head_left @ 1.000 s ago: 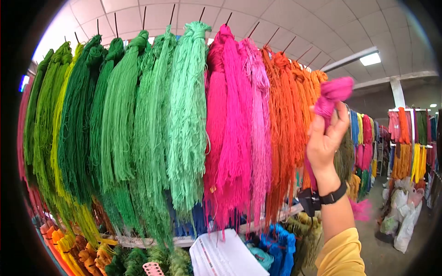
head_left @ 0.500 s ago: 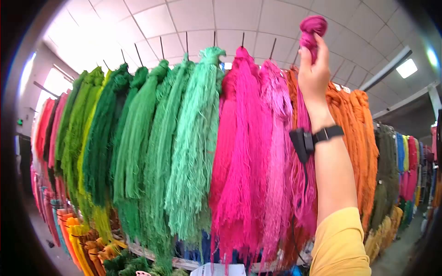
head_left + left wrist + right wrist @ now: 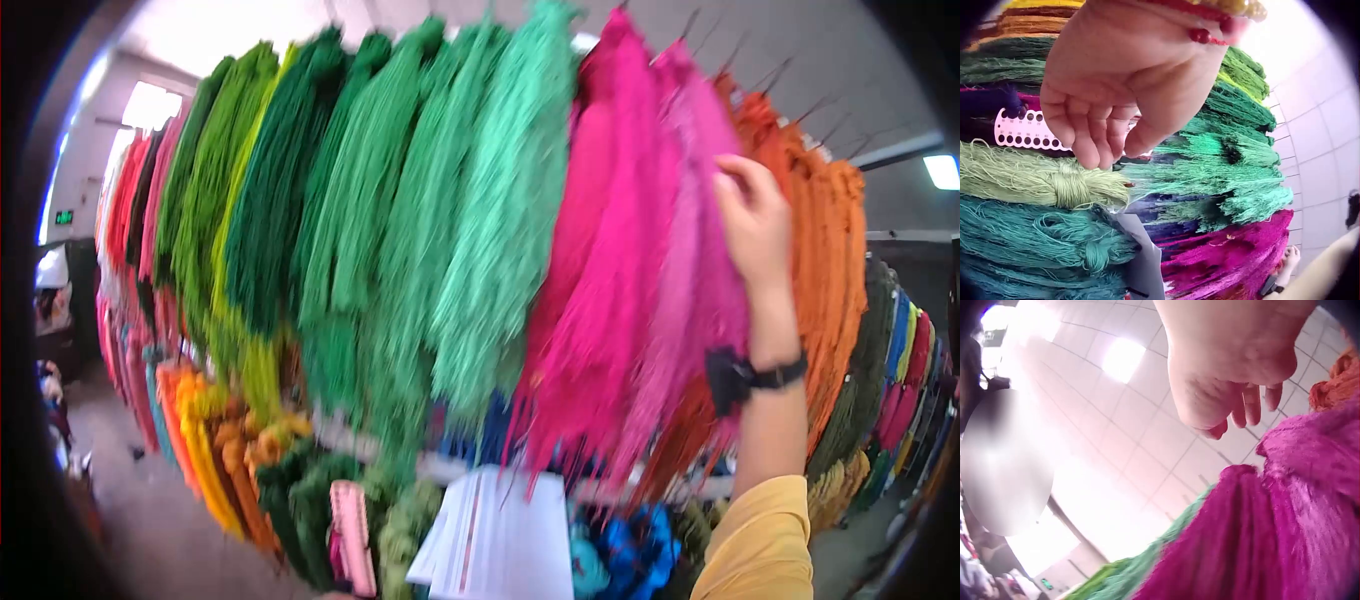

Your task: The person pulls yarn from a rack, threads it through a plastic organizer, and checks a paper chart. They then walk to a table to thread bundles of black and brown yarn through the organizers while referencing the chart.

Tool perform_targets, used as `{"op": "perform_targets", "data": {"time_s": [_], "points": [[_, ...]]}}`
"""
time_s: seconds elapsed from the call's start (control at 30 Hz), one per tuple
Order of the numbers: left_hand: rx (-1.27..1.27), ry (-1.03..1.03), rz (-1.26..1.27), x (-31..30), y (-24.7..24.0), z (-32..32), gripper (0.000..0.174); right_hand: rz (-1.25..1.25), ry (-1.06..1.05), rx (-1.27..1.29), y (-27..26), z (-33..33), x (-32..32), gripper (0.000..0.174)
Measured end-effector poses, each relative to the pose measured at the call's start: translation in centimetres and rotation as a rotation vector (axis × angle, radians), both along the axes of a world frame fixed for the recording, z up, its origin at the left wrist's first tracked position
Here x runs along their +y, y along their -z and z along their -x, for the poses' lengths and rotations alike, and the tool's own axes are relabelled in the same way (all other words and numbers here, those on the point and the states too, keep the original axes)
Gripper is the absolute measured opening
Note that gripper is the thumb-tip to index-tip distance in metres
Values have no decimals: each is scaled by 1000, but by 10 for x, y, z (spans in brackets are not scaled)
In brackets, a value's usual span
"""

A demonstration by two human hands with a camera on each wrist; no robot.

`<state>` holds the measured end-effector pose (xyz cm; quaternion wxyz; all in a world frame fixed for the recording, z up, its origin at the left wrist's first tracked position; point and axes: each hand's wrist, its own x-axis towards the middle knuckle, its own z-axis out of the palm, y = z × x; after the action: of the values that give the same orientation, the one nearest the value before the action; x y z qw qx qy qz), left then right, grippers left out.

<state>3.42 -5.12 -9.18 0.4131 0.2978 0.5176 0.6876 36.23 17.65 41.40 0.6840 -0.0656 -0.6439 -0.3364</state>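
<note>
My right hand is raised beside the hanging pink and magenta yarn skeins, its fingers loosely bent and holding nothing. A magenta skein hangs just left of that hand. In the right wrist view, the knotted top of a magenta skein lies just beyond the fingertips. My left hand shows in the left wrist view with relaxed, bent fingers. Beyond it are a pink card with punched holes and a pale green skein. Printed white sheets lie below the hanging yarn.
Green skeins hang in a row on rods, with orange skeins to the right. Lower down are blue yarn and yellow yarn. More yarn racks stand at both sides, and floor shows at lower left.
My right hand held up a knotted magenta skein, raised it above the rods, then let it go. It has since come down, and the skein hangs beside the pink ones.
</note>
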Motion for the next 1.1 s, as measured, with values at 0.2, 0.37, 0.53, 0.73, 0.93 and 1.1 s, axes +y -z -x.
{"op": "perform_targets", "data": {"time_s": [0.2, 0.37, 0.53, 0.73, 0.93, 1.1], "points": [[64, 26, 161, -22, 13, 45, 20, 734, -239, -670, 209, 12, -86, 14], [96, 33, 168, -23, 16, 76, 17, 1629, -413, -270, 350, 10, -28, 21], [396, -2, 71, 40, 56, 107, 14, 1761, -76, -46, 400, 9, 9, 21], [498, -170, 18, 108, 96, 104, 22, 1936, -99, -20, 421, 22, 28, 27], [495, -320, 155, 119, 107, 85, 24, 1969, -299, 111, 422, 36, 30, 26], [437, -178, 87, 127, 135, 97, 19, 2032, -337, 108, 420, 40, 36, 24]]}}
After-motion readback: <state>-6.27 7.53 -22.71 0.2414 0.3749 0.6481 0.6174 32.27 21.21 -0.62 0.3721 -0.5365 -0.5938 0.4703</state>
